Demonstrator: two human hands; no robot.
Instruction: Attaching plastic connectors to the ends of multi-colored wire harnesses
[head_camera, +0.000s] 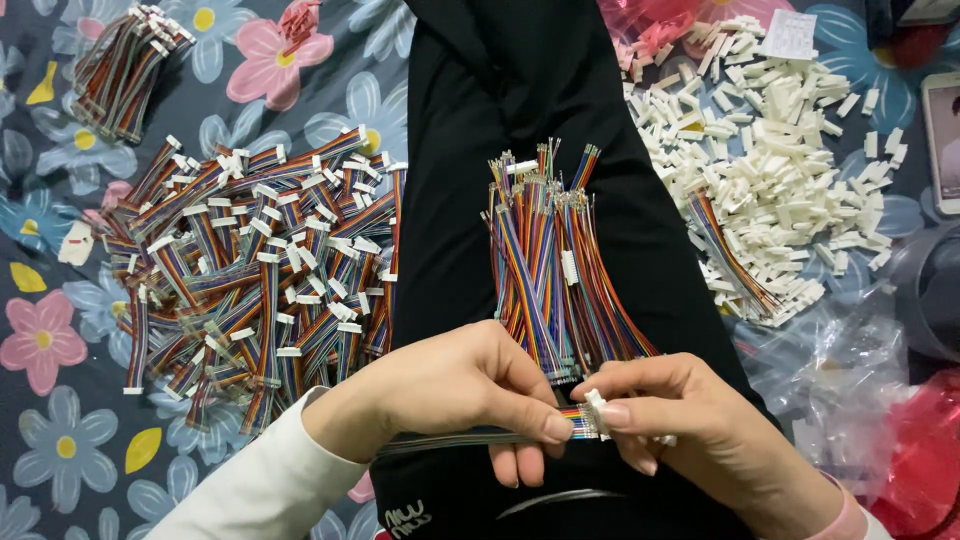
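left hand (450, 395) pinches ribbon cable (480, 437) | right hand (665, 410) grips white plug (597, 412) at cable end | cable bundle (555, 270) just above hands | white label (790, 35) far up-right, on plug pile (780, 170)

A small white paper label (790, 33) with rows of fine dark print lies at the top right, tilted, on the heap of white plastic pieces. At the right edge, a phone screen (944, 140) in a white frame shows, partly cut off. Crumpled clear plastic bags (830, 370) lie at lower right, with red plastic packaging (925, 470) in the bottom right corner.
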